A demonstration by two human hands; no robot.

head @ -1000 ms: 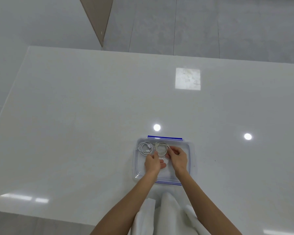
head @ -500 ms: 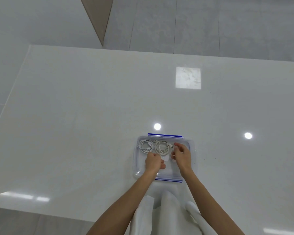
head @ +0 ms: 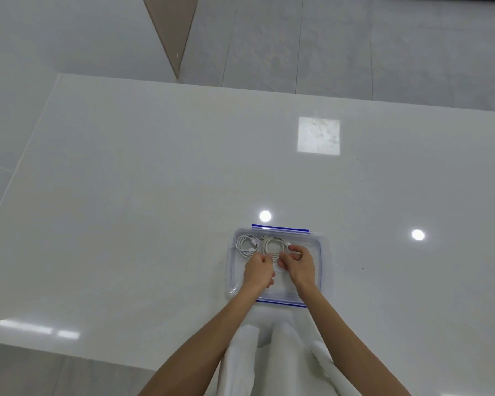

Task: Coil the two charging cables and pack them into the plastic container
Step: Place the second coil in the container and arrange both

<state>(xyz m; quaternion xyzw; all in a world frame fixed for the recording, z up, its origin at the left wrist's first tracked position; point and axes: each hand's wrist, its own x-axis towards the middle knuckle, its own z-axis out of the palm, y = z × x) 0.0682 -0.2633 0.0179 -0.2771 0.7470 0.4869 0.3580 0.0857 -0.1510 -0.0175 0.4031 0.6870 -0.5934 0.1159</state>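
Observation:
A clear plastic container [head: 325,252] with blue clips stands near the table's front edge. Two white coiled cables lie inside it at the far end: the left coil [head: 247,244] lies free, the right coil [head: 272,247] sits beside it. My left hand [head: 258,270] has curled fingers on the near edge of the right coil. My right hand [head: 299,263] pinches that same coil from the right side. Both hands hide the coil's near part and the middle of the container.
The white glossy table [head: 155,210] shows bright light reflections. Its front edge runs close to my body, and my white clothing [head: 275,358] shows below the container. Grey tiled floor [head: 355,47] lies beyond the far edge.
My right hand has moved left from the coil's right side onto the right coil. My left hand has edged forward to the same coil. The left coil stays put.

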